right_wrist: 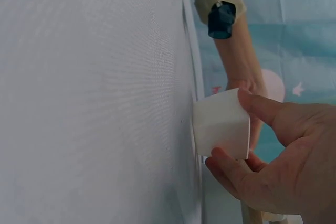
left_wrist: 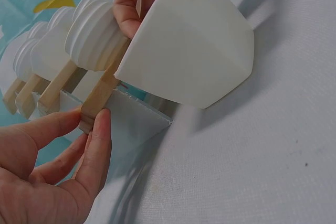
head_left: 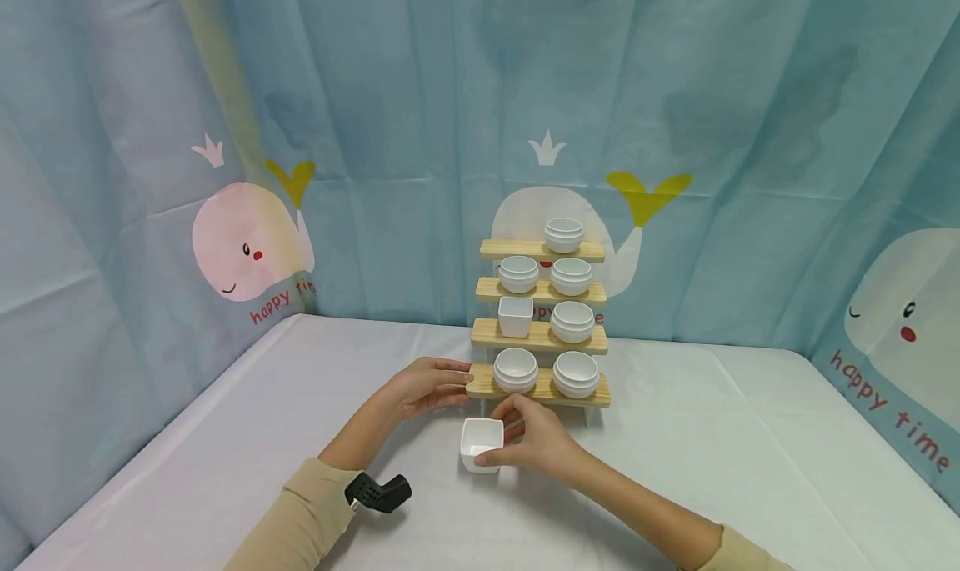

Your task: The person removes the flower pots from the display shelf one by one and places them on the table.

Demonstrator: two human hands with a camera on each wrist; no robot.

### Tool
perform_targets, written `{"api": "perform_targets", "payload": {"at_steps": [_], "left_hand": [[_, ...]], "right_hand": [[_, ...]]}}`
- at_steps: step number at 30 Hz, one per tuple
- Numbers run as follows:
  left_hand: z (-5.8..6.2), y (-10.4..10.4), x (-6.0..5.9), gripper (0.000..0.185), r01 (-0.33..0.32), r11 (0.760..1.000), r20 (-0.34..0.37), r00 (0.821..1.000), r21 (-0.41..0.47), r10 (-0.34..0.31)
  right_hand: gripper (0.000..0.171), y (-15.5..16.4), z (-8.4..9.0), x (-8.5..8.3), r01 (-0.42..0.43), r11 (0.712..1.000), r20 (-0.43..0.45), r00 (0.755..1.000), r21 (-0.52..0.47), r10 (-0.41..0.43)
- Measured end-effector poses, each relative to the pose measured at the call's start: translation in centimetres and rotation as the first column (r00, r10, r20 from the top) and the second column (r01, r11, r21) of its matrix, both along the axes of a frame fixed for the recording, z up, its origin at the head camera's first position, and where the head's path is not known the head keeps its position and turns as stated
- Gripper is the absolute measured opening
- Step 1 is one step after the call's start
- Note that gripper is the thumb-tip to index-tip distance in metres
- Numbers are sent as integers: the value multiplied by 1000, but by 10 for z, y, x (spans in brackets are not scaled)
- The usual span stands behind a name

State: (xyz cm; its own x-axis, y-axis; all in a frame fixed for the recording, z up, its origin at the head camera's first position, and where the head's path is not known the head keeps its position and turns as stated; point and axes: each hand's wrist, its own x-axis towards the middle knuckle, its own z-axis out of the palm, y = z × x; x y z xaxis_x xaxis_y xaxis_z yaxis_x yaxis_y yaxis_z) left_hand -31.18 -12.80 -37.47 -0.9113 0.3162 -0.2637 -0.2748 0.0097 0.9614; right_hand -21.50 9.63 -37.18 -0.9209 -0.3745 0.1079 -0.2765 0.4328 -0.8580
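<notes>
My right hand (head_left: pixel 540 442) pinches a small white square bowl (head_left: pixel 478 439) by its side, thumb near and fingers behind, low in front of a tiered wooden stand. The bowl's opening faces up toward the head camera. At the stand's left side, my left hand (head_left: pixel 431 386) pinches the end of the lowest wooden board (head_left: pixel 544 384) between thumb and fingers, as the left wrist view also shows. Two round white bowls, a left one (head_left: pixel 515 373) and a right one (head_left: pixel 576 377), sit on that board. In the right wrist view the square bowl (right_wrist: pixel 221 124) partly hides the left hand.
On the board above stand another square bowl (head_left: pixel 516 318) and a round bowl (head_left: pixel 572 323). Higher up are two round bowls, then a single round bowl (head_left: pixel 564 235) on the top board's right. A white cloth (head_left: pixel 712 454) covers the table; a patterned blue curtain (head_left: pixel 390 137) hangs behind.
</notes>
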Motion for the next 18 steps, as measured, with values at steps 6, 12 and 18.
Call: {"api": "perform_targets", "payload": {"at_steps": [6, 12, 18], "left_hand": [[0, 0, 0, 44, -9, 1000, 4, 1000, -5, 9], [-1, 0, -1, 44, -10, 1000, 8, 1000, -5, 10], [0, 0, -1, 44, -7, 1000, 10, 1000, 0, 7]], "right_hand": [[50, 0, 0, 0, -17, 1000, 2, 1000, -17, 17], [53, 0, 2, 1, -25, 999, 5, 1000, -20, 25], [57, 4, 8, 0, -36, 999, 30, 999, -25, 37]]}}
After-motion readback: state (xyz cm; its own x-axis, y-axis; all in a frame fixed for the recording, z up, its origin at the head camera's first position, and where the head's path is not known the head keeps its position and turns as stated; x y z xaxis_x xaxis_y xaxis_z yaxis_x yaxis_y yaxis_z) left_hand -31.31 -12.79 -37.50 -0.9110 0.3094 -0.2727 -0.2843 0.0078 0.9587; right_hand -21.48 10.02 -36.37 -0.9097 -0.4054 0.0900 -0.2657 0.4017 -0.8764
